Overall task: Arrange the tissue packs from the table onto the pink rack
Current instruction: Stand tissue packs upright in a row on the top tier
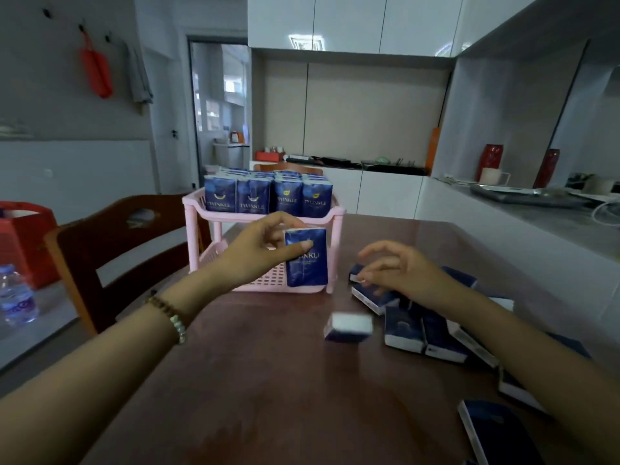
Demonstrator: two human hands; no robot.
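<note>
A pink two-tier rack stands at the far side of the brown table. Its top tier is full of upright dark blue tissue packs. My left hand holds one blue tissue pack upright in front of the rack's lower tier, at its right end. My right hand hovers with fingers spread over several loose packs lying on the table to the right. One blurred pack lies apart from the pile, near the table's middle.
A wooden chair stands left of the table. A water bottle and a red bag are at far left. A white counter with vases and a mug runs along the right.
</note>
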